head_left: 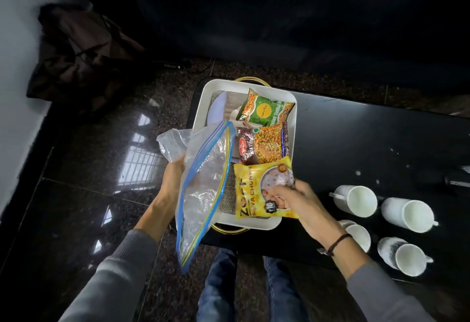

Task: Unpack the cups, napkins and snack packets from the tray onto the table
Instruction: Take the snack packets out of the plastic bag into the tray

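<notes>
A white tray (201, 108) with gold handles sits at the left end of a black table (356, 143). In it lie a green snack packet (264, 111), an orange and maroon mixture packet (264, 145), a pale plate (216, 110) and a burlap mat (229, 194). My right hand (300, 199) grips a yellow snack packet (254, 189) over the tray's near end. My left hand (173, 176) holds a clear zip bag (203, 184) with a blue seal beside the tray's left edge. Several white cups (356, 200) lie on their sides on the table to the right.
A dark stone floor lies left of the table and under my legs (221, 286). A brown bag (81, 52) rests against the white wall at far left. A dark object (457, 179) sits at the table's right edge.
</notes>
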Demonstrator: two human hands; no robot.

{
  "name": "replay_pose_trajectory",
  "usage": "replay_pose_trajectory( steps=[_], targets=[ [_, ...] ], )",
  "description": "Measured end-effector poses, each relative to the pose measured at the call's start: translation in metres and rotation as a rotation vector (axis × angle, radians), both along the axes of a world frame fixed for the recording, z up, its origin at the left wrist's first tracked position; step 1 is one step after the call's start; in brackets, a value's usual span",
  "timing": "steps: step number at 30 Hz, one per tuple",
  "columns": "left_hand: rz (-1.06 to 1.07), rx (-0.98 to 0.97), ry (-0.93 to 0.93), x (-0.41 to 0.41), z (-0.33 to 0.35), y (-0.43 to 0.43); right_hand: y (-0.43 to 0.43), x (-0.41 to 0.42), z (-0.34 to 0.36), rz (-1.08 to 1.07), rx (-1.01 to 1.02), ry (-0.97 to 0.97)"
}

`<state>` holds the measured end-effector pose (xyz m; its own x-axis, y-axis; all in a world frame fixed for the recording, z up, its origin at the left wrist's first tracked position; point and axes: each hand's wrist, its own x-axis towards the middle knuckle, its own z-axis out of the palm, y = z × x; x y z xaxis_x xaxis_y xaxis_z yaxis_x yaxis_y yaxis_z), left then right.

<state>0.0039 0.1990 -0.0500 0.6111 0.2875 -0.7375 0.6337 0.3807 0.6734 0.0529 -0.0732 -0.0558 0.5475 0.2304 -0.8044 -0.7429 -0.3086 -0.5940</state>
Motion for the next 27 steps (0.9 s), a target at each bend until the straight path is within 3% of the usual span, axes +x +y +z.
replay_pose_trajectory(
  steps=[3, 6, 11, 16, 20, 27],
  targets=[
    [-0.011, 0.007, 0.024, -0.009, -0.002, -0.002, 0.005, -0.014, -0.01, 0.154, -0.057, 0.053],
    [0.009, 0.044, 0.032, -0.007, -0.005, -0.003, 0.003, -0.011, -0.012, 0.389, -0.352, -0.11],
    [0.022, 0.074, 0.092, -0.006, -0.005, -0.006, 0.01, -0.012, 0.001, 0.659, -0.646, -0.356],
    [0.059, 0.047, 0.093, -0.004, -0.01, -0.014, 0.006, -0.011, 0.013, 0.6, -0.743, -0.495],
    [0.092, 0.034, 0.07, -0.004, -0.009, -0.022, 0.0, -0.008, 0.023, 0.483, -0.587, -0.511],
    [0.248, -0.011, 0.036, 0.006, 0.026, -0.047, 0.008, -0.014, 0.077, 0.187, -0.011, -0.459]
  ],
)
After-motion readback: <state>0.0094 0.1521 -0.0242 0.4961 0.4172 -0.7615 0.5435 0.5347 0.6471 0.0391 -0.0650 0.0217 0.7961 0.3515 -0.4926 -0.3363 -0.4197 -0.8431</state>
